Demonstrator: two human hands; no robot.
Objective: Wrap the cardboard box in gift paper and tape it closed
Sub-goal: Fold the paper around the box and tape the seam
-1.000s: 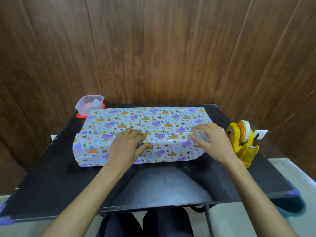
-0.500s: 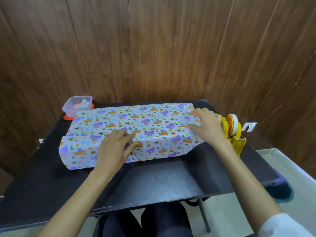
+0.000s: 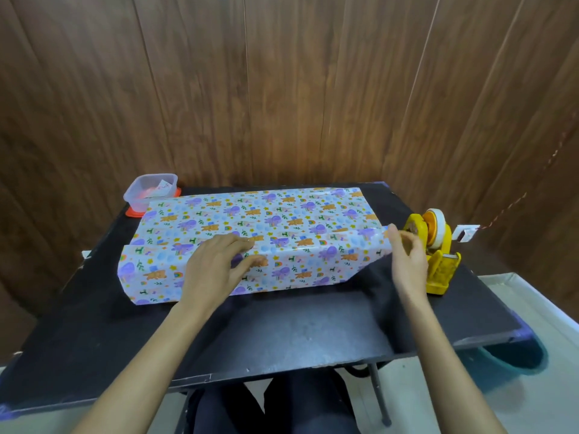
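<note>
Pressing flat across the overlap seam, the left hand (image 3: 216, 264) lies with straight fingers on the gift paper (image 3: 282, 220). Its grip is released, and it pins the top flap over the cardboard box, which is hidden inside the wrap at the middle of the black bench (image 3: 282, 333). Just off the parcel's right end, the right hand (image 3: 407, 258) hovers beside the yellow tape dispenser (image 3: 438, 270), fingers loosely curved, grip empty as far as can be seen. To tape well, I judge, hold the left palm's weight on the seam so the paper lies taut, and draw one strip cleanly against the cutter. A plastic tub (image 3: 150, 191) sits at the far left corner.
</note>
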